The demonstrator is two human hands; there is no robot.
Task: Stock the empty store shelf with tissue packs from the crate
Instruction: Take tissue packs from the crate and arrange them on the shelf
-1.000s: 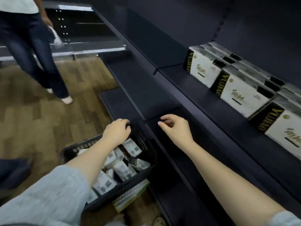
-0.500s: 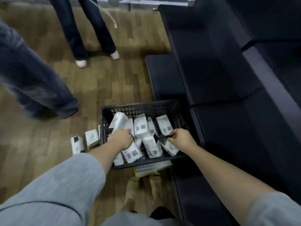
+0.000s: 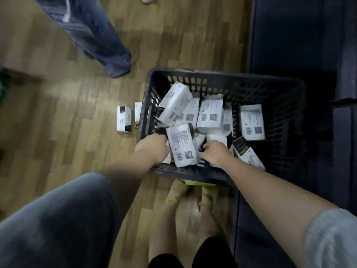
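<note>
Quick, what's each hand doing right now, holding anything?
Left hand: in the crate, fingers curled at the edge of an upright tissue pack, apparently gripping it.
Right hand: fingers curled among the packs beside it; grip cannot be told.

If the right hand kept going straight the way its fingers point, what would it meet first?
Probably the white tissue pack lying just ahead of the right hand in the crate. The fingers curl down among the packs, so depth is unclear; they may touch it already.
</note>
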